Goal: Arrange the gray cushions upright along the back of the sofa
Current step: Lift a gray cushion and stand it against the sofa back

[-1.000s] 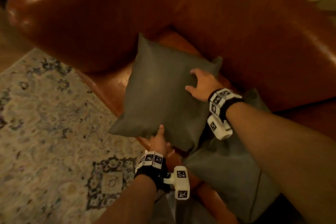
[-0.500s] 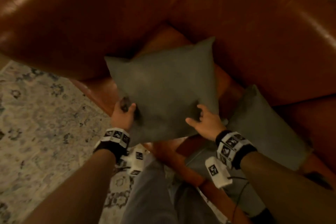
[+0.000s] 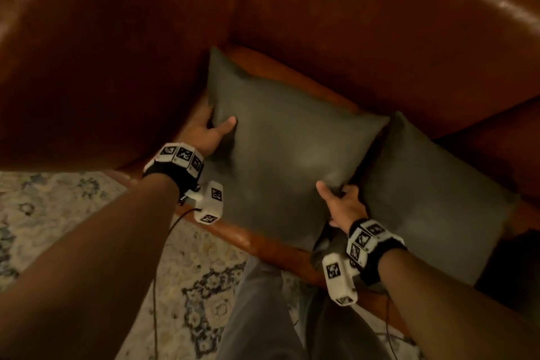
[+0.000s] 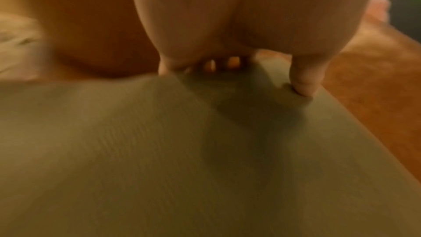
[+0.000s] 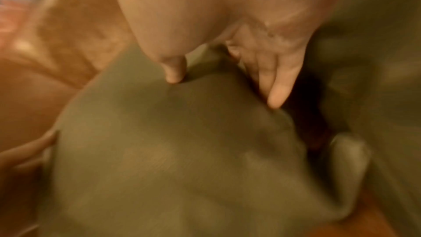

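We grip the square gray fabric cushion (image 3: 280,155) at opposite edges, left hand (image 3: 204,134) and right hand (image 3: 343,204) each pinching thumb-over-fingers, to stand it in the brown leather sofa's (image 3: 380,23) corner beside the second gray cushion (image 3: 432,193).

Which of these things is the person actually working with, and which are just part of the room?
In use: held gray cushion, second gray cushion, sofa, left hand, right hand.

Just there: patterned rug, cable.
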